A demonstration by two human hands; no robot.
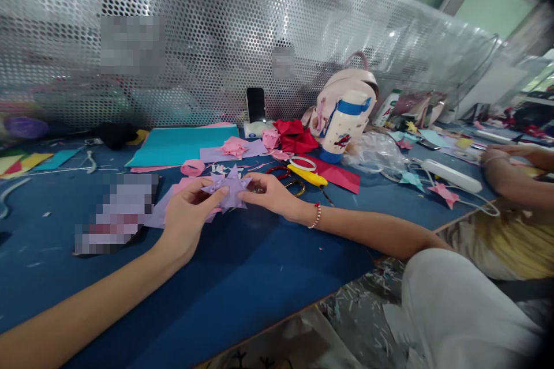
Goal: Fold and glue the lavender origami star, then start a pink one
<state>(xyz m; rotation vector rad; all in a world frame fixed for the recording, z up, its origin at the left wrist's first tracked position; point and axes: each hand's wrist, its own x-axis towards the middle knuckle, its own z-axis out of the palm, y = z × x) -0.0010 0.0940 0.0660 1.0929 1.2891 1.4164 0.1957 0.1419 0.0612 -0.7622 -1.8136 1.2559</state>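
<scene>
A folded lilac paper star [231, 185] is held just above the blue table [242, 277] between both hands. My left hand [188, 213] pinches its left side with thumb and fingers closed on the paper. My right hand [270, 193], with a bead bracelet at the wrist, grips the star's right edge. Under the star lie flat lilac and pink sheets [167, 207].
Yellow-handled scissors [309, 176], a tape ring [303, 162], pink and red paper shapes [296, 135], a teal sheet [184, 144], a phone on a stand [255, 105] and a white bottle [344, 124] sit behind. Another person's arm [519, 176] rests at right. A perforated metal wall [216, 29] backs the table.
</scene>
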